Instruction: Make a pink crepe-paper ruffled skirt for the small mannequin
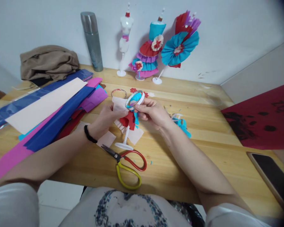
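Note:
My right hand (153, 113) pinches a thin roll of tape (142, 98), its ring tilted up in front of the blue paper. My left hand (103, 121) is closed on a piece of pale pink crepe paper (118, 104), thumb close to the roll's lower edge. Just below both hands stands a small dress-form (125, 135) on a white round base, with red crepe paper (128, 121) and blue pieces around it. The hands partly hide its upper body. Scissors (118, 157) with one red and one yellow handle lie slightly apart in front of the base.
Crepe paper sheets (47, 105) pile up at left, near a brown cloth (49, 63) and a flask (92, 42). Three dress-forms, one mostly bare (126, 28), stand along the wall. Another tape roll (118, 93), blue scraps (184, 127) and a phone (269, 176) lie about.

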`<state>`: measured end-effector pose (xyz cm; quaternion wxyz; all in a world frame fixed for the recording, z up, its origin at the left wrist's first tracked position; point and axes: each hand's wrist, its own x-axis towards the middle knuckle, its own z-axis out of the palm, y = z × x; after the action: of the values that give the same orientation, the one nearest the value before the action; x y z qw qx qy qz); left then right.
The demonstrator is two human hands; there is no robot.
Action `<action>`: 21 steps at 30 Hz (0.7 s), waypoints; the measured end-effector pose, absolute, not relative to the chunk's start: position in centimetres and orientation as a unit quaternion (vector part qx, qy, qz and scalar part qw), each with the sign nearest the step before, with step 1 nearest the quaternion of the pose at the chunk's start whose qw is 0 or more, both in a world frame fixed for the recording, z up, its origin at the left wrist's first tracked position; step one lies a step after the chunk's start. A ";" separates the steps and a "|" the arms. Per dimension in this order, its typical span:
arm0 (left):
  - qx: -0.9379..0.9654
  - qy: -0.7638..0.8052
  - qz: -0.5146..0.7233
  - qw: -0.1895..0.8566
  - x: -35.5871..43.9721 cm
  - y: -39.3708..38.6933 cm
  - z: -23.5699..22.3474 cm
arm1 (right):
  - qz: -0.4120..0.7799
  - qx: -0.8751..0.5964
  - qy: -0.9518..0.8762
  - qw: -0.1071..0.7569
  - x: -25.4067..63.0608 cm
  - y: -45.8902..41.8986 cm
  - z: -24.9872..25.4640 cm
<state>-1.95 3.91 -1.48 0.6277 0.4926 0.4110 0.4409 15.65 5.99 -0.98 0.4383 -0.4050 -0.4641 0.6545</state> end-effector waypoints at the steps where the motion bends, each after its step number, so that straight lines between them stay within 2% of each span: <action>1: 0.489 0.412 0.450 0.624 -1.8 4.0 -1.5 | 0.653 -0.405 -0.465 0.440 15.7 6.0 -1.0; 21: 0.470 0.417 0.471 0.620 -0.9 5.1 -3.2 | 0.648 -0.383 -0.488 0.443 16.1 6.4 -1.0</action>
<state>-0.88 5.11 -3.22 0.6197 0.4698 0.4166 0.4708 16.07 6.35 -1.01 0.4428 -0.3829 -0.4876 0.6477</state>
